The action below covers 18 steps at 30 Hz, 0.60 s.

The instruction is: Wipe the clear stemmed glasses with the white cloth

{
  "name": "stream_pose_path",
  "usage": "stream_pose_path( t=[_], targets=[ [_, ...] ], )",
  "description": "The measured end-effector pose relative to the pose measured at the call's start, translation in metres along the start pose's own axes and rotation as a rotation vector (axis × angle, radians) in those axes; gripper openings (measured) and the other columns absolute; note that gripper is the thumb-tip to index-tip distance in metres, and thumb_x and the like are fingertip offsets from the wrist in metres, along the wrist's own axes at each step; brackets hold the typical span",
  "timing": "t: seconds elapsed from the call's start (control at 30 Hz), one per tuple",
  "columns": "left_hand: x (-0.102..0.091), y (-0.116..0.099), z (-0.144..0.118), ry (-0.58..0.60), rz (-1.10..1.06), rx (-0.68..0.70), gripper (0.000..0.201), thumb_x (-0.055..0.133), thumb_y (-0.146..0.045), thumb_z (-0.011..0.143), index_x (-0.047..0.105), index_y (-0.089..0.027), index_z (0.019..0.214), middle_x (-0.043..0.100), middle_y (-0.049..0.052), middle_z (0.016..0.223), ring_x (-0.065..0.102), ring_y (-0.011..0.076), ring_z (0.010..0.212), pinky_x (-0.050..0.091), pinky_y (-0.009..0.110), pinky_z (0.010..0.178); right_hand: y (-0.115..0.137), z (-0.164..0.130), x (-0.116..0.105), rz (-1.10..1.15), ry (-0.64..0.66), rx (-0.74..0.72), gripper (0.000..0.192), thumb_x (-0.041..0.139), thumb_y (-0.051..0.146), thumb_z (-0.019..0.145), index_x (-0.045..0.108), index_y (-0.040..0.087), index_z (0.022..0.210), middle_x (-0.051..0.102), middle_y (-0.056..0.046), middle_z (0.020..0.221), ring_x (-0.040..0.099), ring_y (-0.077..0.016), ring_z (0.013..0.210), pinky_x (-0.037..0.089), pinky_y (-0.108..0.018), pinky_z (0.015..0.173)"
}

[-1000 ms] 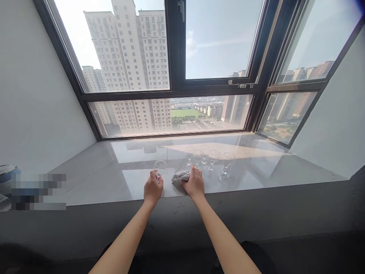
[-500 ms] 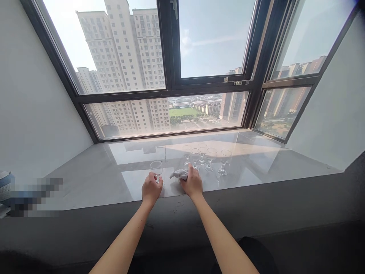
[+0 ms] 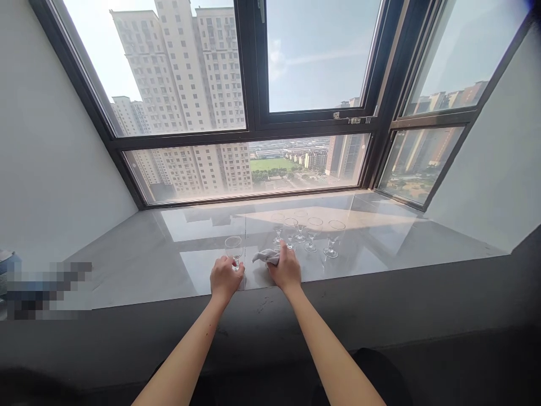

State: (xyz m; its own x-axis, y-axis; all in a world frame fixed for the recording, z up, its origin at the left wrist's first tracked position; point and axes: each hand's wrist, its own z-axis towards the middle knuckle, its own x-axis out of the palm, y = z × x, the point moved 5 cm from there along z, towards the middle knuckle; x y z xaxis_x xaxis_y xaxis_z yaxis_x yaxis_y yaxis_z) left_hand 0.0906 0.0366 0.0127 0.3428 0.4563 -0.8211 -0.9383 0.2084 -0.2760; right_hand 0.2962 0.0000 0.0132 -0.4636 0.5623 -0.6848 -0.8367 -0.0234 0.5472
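Plainly, no writing or label could be read anywhere; a blurred patch (image 3: 46,288) covered whatever lay at the far left. The left hand (image 3: 225,278) was curled round the foot and stem of a glass (image 3: 234,248), which stood upright on the sill (image 3: 143,265) with nothing in its bowl. At three o'clock from it, just beside, the right hand (image 3: 286,270) was closed on a white cloth (image 3: 267,256), which was bunched and lay on the sill, its loose end poking out toward nine o'clock. Five more glasses (image 3: 313,234) stood upright in a loose group at about one o'clock from the right hand, all of them clear and empty; the nearest stood close by the fingertips. The sill was glossy pale-grey stone with a seam running toward twelve o'clock, a sunlit band across its far half, and a dark front edge. Behind it rose a dark-framed bay window (image 3: 253,121) showing tall apartment towers, a green field and hazy sky; plain white walls (image 3: 46,169) closed both sides.
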Motion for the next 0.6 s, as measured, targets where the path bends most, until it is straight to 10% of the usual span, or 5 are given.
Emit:
stream_pose_path(
  t=[0.27, 0.6],
  targets=[
    [0.007, 0.005, 0.000, 0.111, -0.016, -0.071, 0.026, 0.044, -0.041, 0.086, 0.054, -0.022, 0.072, 0.062, 0.004, 0.069, 0.057, 0.0188, 0.065, 0.029, 0.027, 0.055, 0.013, -0.006, -0.018, 0.204, -0.056, -0.155, 0.054, 0.051, 0.027, 0.083, 0.036, 0.018, 0.134, 0.063, -0.009, 0.096, 0.060, -0.0221, 0.086, 0.044, -0.028, 0.064],
    [0.005, 0.003, 0.000, 0.121, 0.022, -0.104, 0.026, 0.044, -0.042, 0.086, 0.056, -0.022, 0.074, 0.064, 0.004, 0.070, 0.058, 0.0193, 0.065, 0.029, 0.027, 0.055, 0.075, -0.083, -0.125, 0.512, -0.196, -0.233, 0.052, 0.055, 0.017, 0.068, 0.042, 0.023, 0.118, 0.062, -0.001, 0.085, 0.061, -0.0166, 0.071, 0.048, -0.028, 0.064]
  ],
)
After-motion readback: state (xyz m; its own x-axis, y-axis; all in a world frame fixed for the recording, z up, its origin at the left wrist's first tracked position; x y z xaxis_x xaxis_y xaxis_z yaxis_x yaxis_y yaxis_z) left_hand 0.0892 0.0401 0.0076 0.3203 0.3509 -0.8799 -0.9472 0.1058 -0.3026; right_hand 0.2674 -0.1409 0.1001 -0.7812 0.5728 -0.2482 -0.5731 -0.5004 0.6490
